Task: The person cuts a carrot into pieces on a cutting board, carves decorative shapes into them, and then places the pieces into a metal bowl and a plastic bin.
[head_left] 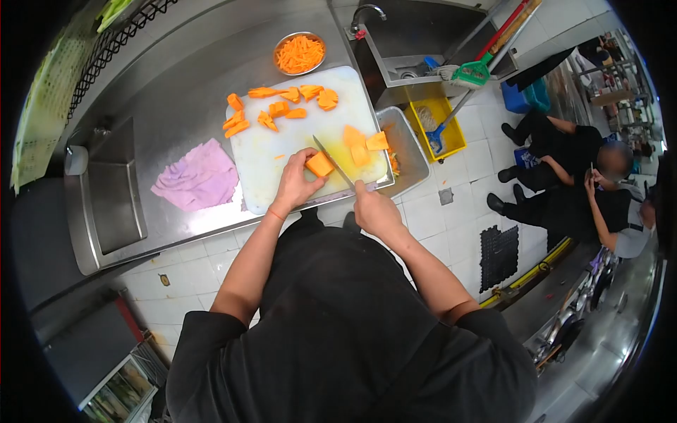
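Note:
My left hand (300,181) pinches a thick orange carrot chunk (320,164) against the white cutting board (271,151). In my right hand (376,209) is the handle of a kitchen knife (333,158), its blade pointing away from me, right beside the chunk. Pale carrot slices (358,146) lie to the right of the blade, with another carrot piece (377,141) at the board's right edge. Several cut carrot pieces (279,109) are scattered over the far half of the board. Beyond it stands a metal bowl (300,72) of carrot sticks (301,53).
A pink cloth (199,176) lies left of the board, before a sink basin (116,190). Right of the board sits a grey bin (417,151) with scraps, then a yellow bucket (455,137). A faucet (368,13) rises behind. Two people (564,151) are at the right.

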Demonstrator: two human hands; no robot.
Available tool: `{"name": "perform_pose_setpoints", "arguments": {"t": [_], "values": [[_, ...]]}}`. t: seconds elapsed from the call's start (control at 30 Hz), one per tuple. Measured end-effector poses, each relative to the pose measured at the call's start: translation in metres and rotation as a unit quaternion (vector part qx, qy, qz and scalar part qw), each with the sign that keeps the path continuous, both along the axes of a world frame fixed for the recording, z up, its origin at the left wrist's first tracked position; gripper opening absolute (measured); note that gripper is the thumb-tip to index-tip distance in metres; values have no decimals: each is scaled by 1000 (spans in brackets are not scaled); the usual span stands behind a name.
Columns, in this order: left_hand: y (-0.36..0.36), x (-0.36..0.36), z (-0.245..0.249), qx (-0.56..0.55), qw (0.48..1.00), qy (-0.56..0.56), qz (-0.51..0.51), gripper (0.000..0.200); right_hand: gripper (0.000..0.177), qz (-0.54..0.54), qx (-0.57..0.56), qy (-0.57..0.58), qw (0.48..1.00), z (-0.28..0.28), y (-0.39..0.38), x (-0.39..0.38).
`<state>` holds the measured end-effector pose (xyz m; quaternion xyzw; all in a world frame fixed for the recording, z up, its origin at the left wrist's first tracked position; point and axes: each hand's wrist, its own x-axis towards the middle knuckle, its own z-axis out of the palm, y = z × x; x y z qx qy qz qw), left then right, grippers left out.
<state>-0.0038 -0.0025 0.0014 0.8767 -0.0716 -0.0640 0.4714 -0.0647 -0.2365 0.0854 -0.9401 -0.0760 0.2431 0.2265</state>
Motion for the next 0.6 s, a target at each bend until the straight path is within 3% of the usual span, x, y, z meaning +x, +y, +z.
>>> {"name": "perform_pose_setpoints", "arguments": {"t": [0.33,0.6], "values": [[-3,0,8,8,998,-54,-23,61,26,16,-46,8,999,-2,6,-1],[-1,8,10,24,996,-73,-33,53,22,12,-20,-4,1000,34,4,-2]]}}
